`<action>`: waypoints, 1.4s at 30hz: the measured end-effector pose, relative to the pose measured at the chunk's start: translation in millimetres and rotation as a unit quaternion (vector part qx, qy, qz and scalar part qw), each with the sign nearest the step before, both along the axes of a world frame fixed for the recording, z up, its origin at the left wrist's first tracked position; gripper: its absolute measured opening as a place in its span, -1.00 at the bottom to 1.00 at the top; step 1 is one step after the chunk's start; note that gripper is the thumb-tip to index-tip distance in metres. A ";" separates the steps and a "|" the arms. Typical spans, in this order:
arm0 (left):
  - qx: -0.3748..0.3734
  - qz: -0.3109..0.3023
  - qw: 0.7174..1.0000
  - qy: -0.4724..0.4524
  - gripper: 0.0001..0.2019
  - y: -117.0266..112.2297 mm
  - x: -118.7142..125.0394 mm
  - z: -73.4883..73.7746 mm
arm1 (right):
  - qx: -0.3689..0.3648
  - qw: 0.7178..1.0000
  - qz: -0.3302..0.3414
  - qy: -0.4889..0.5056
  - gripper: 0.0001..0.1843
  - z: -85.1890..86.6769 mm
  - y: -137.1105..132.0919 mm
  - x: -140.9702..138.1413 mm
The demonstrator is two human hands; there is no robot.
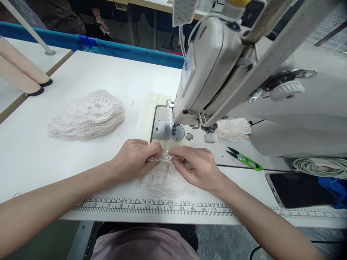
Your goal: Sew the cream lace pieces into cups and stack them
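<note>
A piece of white lace [166, 180] hangs between my two hands just in front of the sewing machine [208, 65]. Its scalloped lower edge lies on the table near the printed ruler. My left hand [138, 157] is closed on the gathered top edge of the lace. Thumb and fingers of my right hand [196, 164] pinch the same edge a little to the right. Behind both hands sit the metal needle plate [162, 130] and the presser foot [175, 129], and the lace is apart from the foot.
A stack of lace pieces [89, 115] lies left on the white table [67, 162]. More lace [234, 129] is behind the needle area. Green thread snips [245, 159], a phone [300, 189] and a coiled cord [321, 167] lie right. A ruler strip [151, 207] runs along the front edge.
</note>
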State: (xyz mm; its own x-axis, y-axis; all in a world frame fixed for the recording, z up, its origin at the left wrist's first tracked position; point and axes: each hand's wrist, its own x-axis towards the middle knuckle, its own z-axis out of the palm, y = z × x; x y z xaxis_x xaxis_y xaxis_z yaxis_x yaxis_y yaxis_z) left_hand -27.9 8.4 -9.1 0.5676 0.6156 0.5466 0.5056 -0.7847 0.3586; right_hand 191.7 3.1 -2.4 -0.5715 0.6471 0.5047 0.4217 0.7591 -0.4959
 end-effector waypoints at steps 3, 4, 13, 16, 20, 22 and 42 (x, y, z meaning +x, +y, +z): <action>0.014 0.001 1.000 0.007 -0.83 0.4 0.0 1.0 | 0.017 1.000 0.005 -0.008 -0.82 -0.1 0.4 0.2; 0.019 0.004 1.000 0.013 -0.84 0.5 -0.1 0.9 | 0.033 0.999 0.006 -0.011 -0.83 -0.4 0.9 0.6; 0.051 -0.002 0.998 0.022 -0.78 -7.2 3.4 5.2 | 0.369 0.923 0.067 -0.083 -0.92 12.0 0.6 8.5; 0.040 -0.026 0.999 0.018 -0.69 -10.1 4.5 7.0 | 0.430 0.892 0.088 -0.105 -0.88 19.2 -2.1 8.5; 0.021 -0.043 0.999 0.017 -0.78 -12.3 3.9 8.3 | 0.463 0.874 0.091 -0.115 -0.82 23.9 -4.0 8.3; 0.009 -0.033 0.999 0.016 -0.81 -13.6 3.8 9.6 | 0.475 0.867 0.094 -0.122 -0.82 25.0 -3.9 8.9; -0.126 0.098 0.974 0.161 -0.84 -12.1 21.4 19.2 | -0.178 0.982 -0.063 -0.018 -0.83 13.0 12.1 7.3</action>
